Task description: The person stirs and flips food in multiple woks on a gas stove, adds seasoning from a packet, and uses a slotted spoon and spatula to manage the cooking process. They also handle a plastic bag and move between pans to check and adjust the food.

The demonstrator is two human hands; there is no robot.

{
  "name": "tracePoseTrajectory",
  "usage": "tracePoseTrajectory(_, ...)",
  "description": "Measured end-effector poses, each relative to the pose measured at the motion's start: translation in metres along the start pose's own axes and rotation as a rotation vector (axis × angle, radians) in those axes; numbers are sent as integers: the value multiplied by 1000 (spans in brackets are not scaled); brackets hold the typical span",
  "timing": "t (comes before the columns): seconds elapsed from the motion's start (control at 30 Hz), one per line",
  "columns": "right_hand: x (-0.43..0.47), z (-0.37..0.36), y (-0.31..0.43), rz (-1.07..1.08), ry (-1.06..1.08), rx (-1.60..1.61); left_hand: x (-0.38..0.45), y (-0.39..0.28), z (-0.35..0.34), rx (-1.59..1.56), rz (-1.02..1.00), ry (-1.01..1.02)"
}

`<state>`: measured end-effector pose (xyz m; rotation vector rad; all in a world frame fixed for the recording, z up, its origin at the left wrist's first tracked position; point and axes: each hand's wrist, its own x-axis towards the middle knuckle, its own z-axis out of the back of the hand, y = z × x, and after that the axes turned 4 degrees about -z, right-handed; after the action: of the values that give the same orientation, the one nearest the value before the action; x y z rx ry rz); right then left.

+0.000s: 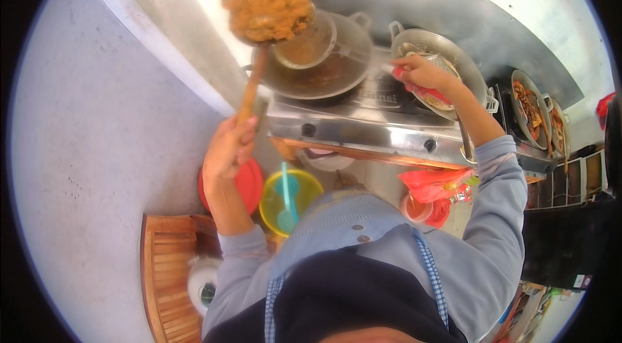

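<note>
My left hand (231,146) is closed around the wooden handle (253,85) of a large skimmer, which is raised and heaped with orange-brown fried food (272,12). Behind and beside the heap, a round strainer or bowl (326,51) shows over a wide metal wok (311,93) with dark liquid. My right hand (425,73) is over a second wok (413,37), closed on something red, perhaps a tool's handle. Near its fingers lies a perforated metal piece, partly hidden; pale contents show in that wok.
Both woks stand on a steel gas stove (350,127). More pans of food (529,110) stand at the right. Below are a yellow basin (316,182) with a turquoise dipper (286,216), a red lid or tub (250,187) and a red plastic bag (427,185). A wall (97,100) rises at the left.
</note>
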<state>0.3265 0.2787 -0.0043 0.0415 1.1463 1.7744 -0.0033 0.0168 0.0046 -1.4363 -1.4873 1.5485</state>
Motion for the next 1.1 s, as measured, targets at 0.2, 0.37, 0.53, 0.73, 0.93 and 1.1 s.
tracePoseTrajectory(0.2,-15,24,19,250,-524,-723,1,6,1,-27,1,11)
tracePoseTrajectory(0.37,-19,28,24,156,-528,-908,5,13,0,-28,18,4)
tracePoseTrajectory(0.53,-13,30,11,-140,-97,-444,7,14,-1,-38,25,26)
tracePoseTrajectory(0.73,1,1,-15,-167,143,-51,7,15,-2,-37,26,21)
tracePoseTrajectory(0.93,5,-16,-17,-130,174,52,5,12,-4,-29,25,25)
tracePoseTrajectory(1.1,5,-20,-13,-131,161,68,3,9,-6,-27,19,9)
